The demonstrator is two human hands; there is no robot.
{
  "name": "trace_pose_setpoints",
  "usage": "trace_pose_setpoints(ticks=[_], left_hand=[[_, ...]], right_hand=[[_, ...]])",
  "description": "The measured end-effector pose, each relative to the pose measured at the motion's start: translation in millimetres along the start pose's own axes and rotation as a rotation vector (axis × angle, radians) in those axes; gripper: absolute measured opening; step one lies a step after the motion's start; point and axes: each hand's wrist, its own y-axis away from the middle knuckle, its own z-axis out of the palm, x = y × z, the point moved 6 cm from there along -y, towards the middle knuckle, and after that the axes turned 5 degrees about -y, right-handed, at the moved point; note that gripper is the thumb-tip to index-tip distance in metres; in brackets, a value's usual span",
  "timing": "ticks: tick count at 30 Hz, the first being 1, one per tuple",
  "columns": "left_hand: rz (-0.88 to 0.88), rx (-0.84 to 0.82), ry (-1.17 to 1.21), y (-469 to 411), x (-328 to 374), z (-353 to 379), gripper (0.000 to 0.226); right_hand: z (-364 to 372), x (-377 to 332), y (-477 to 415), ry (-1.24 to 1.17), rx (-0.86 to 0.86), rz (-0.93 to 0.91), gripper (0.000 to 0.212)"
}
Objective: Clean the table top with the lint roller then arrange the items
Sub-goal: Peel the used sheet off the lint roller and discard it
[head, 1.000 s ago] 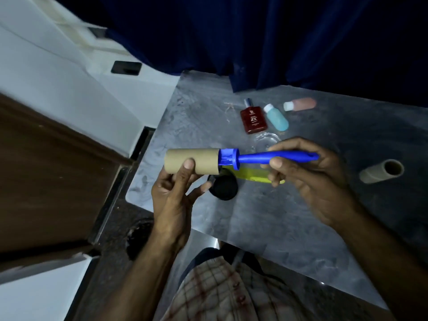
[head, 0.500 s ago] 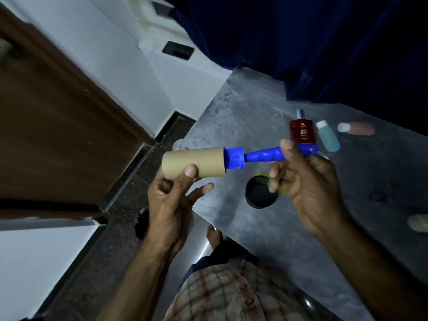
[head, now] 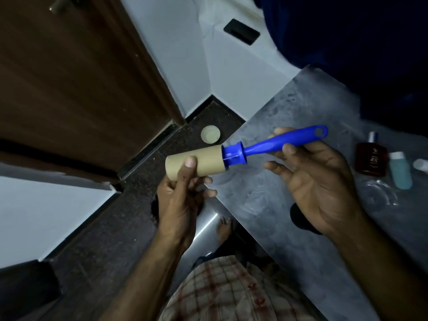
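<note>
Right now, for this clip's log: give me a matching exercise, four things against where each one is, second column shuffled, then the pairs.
Things
1. blue handle
2. cardboard roll
3. red-brown bottle
4. round cap

Places
A. lying on the grey table top
B. on the dark floor by the door
C. in the right hand
D. in the left hand

Pairs: 1-C, 2-D, 3-A, 4-B

White bottle (head: 422, 164) cut by edge.

blue lint roller handle (head: 284, 141), tan roll (head: 203, 162)
</note>
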Motion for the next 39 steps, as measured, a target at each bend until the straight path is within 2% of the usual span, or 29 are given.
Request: trace_pose_setpoints(ticks=[4,7,8,11,12,15,21,27,30,34,39], left_hand=[[0.168,0.062,-0.076,-15,10,-32,0.055],[0.190,0.110,-0.035,-25,15,-56,0.062],[0.180,0.132,-0.010,-27,14,-63,0.055],[0.075,0.199,0.138,-33,4,-83,0.014],[0.036,0.232,0.192,-34,-1,-90,0.010],[-0.023,0.337,0.320,-39,-12,-106,0.012],[-0.087,0.598,0.496,-50,-47,-150,0.022],[-0.155,0.713,0.529,-70,-96,-198,0.023],[-0.231,0.780,0.548,-84,-139,-226,0.034],[-0.325,0.874,0.597,-104,-199,-259,0.011],[-0.355,0.955,0.615,-137,-258,-295,0.005]], right_hand=[[12,25,-22,-0.003,0.152,0.052,0.017],[23,46,-36,-0.034,0.241,0.096,0.012],[27,54,-40,-0.043,0.257,0.117,0.012],[40,81,-51,-0.085,0.271,0.195,0.012],[44,90,-54,-0.095,0.267,0.220,0.013],[55,114,-63,-0.077,0.247,0.273,0.018],[63,146,-88,-0.033,0.237,0.264,0.024],[67,190,-109,0.007,0.182,0.347,0.025],[69,214,-117,0.015,0.152,0.393,0.024],[72,244,-128,0.031,0.137,0.422,0.023],[73,280,-136,0.087,0.127,0.465,0.034]])
